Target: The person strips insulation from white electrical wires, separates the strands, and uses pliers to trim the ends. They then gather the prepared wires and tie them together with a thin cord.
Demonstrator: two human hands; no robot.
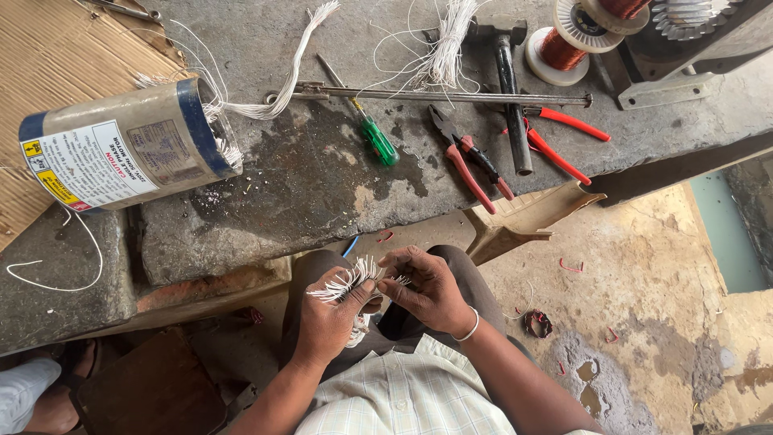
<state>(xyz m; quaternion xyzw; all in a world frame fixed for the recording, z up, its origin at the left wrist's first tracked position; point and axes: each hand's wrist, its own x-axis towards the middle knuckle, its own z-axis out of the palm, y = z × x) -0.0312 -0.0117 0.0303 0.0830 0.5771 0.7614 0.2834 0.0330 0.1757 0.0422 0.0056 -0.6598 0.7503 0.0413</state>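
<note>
While the right hand [427,292] pinches one white strip end between thumb and fingertips, the left hand [328,318] stays out of it except as clamp: fingers closed round a fanned bundle of white strips [351,282], held over the lap at 6 o'clock of the view. Hands touching, both gripping the same bundle. Bangle on right wrist.

Outward, on the stone bench [322,185]: green-handled screwdriver [377,138] at 12 o'clock from the hands, red-handled pliers [471,161] at 1, hammer [510,97] and red cutters [564,137] further toward 2. Copper wire spools [564,44] top right. Labelled cylinder [121,149] lying on its side at 10 o'clock, white strands spilling from its open end. Cardboard [56,56] top left.
</note>
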